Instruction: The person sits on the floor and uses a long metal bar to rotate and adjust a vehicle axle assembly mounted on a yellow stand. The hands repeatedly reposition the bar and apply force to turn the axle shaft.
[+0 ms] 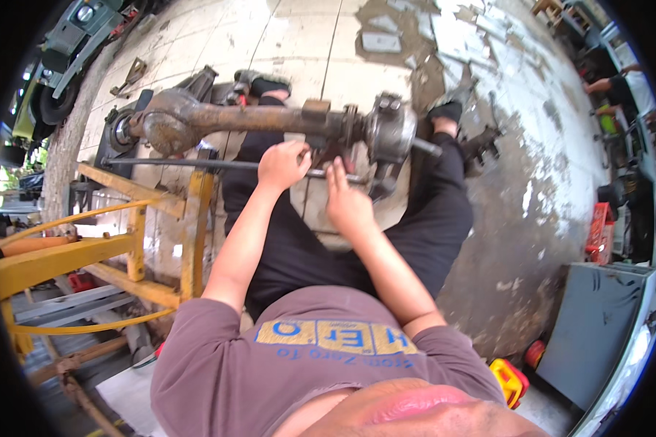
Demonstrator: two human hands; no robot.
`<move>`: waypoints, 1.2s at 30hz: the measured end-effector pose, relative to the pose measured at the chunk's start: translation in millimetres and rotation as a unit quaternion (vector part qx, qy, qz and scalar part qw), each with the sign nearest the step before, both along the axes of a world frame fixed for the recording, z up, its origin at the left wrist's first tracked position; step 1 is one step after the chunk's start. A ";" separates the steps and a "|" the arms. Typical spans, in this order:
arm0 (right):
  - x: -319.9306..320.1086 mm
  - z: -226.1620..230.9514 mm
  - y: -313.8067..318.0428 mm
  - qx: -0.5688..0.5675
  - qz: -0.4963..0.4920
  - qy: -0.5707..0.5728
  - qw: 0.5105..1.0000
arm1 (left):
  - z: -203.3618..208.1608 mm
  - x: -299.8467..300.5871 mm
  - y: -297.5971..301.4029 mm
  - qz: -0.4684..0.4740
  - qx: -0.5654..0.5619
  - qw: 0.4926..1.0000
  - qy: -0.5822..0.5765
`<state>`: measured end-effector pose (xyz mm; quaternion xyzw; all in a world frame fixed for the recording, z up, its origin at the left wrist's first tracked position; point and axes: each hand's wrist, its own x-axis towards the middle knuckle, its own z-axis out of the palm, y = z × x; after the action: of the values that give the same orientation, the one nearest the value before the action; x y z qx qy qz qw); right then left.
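A rusty vehicle axle housing [270,118] lies crosswise before me, with a round differential bulge [169,124] at its left and a grey steering knuckle [391,132] at its right end. Along its near side runs a long dark tie rod [189,163]. My left hand [283,166] is just over the rod, fingers curled together at its tips; whatever they pinch is too small to make out. My right hand [350,205] is near the rod's right part, index and middle fingers stretched out against it. The rod's joint end [383,182] sits under the knuckle.
A yellow metal frame [135,251] stands close on my left. My legs straddle the axle. Loose metal parts [481,146] lie right of my foot, and a grey cabinet [598,324] stands at the lower right. Broken tile [380,41] covers part of the far floor. Another person [623,87] is at the far right.
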<state>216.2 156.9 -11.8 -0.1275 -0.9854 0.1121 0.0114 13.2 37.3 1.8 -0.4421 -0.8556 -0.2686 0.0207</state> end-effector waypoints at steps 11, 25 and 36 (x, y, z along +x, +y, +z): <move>9.2 40.0 12.4 -0.096 0.008 0.023 0.995 | 10.9 2.5 -9.5 0.019 -0.046 0.999 -0.021; 33.5 38.6 11.7 -0.064 0.011 0.049 0.997 | -9.0 -12.1 -31.1 -0.063 0.007 0.998 -0.013; 25.9 63.3 -12.4 -0.011 0.006 -0.102 0.995 | -14.1 -4.2 -26.5 -0.053 -0.007 0.999 0.005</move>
<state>242.2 144.5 51.5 -0.1327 -0.9809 0.1094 -0.0912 9.0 10.7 -12.3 -0.4885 -0.8326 -0.2611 0.0073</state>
